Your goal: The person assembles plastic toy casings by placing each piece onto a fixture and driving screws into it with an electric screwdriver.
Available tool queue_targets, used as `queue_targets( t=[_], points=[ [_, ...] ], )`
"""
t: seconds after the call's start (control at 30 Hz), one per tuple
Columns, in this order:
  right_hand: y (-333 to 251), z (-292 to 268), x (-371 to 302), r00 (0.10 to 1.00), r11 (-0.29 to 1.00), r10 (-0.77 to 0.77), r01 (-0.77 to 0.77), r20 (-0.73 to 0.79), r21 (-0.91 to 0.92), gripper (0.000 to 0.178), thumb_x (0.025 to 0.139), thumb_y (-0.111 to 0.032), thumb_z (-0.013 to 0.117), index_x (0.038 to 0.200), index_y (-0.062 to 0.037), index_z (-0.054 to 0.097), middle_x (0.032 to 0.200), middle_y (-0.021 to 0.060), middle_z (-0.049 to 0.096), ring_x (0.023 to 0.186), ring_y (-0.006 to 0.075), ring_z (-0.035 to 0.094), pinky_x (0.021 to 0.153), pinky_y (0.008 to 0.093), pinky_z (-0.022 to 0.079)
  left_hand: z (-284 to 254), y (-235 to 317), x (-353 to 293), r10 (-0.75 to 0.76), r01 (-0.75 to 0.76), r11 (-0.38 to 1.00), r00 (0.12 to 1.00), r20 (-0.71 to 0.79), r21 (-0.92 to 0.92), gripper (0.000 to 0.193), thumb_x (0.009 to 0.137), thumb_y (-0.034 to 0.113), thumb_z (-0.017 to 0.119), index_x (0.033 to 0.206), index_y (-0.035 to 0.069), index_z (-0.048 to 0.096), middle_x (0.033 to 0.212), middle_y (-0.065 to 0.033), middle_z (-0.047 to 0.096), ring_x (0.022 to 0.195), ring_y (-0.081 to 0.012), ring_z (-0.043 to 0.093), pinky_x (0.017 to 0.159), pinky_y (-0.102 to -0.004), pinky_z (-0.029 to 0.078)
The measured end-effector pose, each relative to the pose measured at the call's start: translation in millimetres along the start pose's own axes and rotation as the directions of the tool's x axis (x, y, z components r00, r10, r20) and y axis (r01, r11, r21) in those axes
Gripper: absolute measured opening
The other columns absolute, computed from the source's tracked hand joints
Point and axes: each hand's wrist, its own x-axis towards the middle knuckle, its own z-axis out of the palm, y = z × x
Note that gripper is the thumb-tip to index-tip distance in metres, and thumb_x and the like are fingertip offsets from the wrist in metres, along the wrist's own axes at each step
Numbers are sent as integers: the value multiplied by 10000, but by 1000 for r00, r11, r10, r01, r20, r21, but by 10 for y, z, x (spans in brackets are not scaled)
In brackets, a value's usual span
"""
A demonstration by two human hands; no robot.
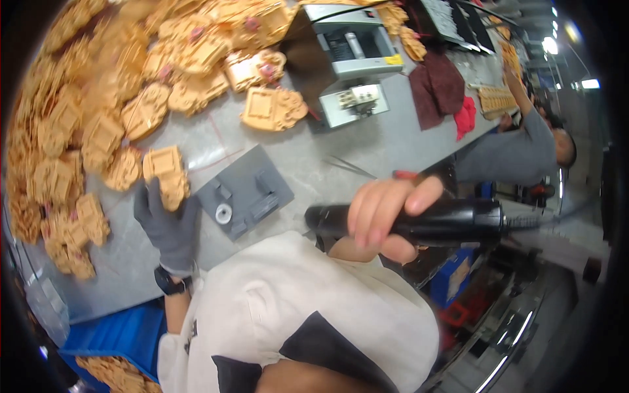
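My left hand, in a grey glove, grips the lower end of an orange moulded plastic part at the left of the table. Part of the grip is hidden behind the fingers. Bare, my right hand is wrapped round a black cylindrical power screwdriver, held sideways in front of my chest with its cord running off to the right. Between the hands lies a flat grey fixture with raised blocks and a round white piece. Tweezers rest on the table to the right of it.
Many similar orange parts are heaped at the left and back. A grey-black machine stands at the back middle, near dark red cloths. A blue bin of orange parts is at lower left. Another person works at right.
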Motion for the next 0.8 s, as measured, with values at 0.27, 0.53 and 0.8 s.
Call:
queue_targets(
  t=[0.27, 0.53, 0.8],
  points=[
    [487, 355, -317, 940, 895, 165, -270, -298, -355, 479, 735, 69, 553, 1142, -65, 338, 691, 88, 510, 585, 192, 521, 615, 350, 468, 96, 63, 443, -125, 103, 985, 979, 159, 141, 636, 630, 224, 721, 1205, 110, 477, 1300, -166, 391, 1146, -345, 460, 911, -396, 429],
    [815, 337, -125, 903, 833, -181, -70, -389, -548, 453, 736, -18, 513, 1160, -63, 360, 677, 75, 490, 542, 186, 496, 593, 361, 460, -373, 198, 329, -8, 22, 922, 999, 37, -387, 486, 611, -8, 620, 1071, 100, 504, 1277, -203, 375, 1164, -379, 448, 907, -415, 443],
    [616, 227, -22, 794, 885, -262, -28, -549, -464, 479, 678, -5, 508, 1128, -29, 344, 627, 84, 480, 498, 191, 491, 554, 351, 467, 55, 483, 620, 160, -103, 977, 932, 324, -186, 595, 585, 144, 672, 1147, 114, 478, 1324, -225, 349, 1219, -403, 360, 1015, -497, 306]
  ],
)
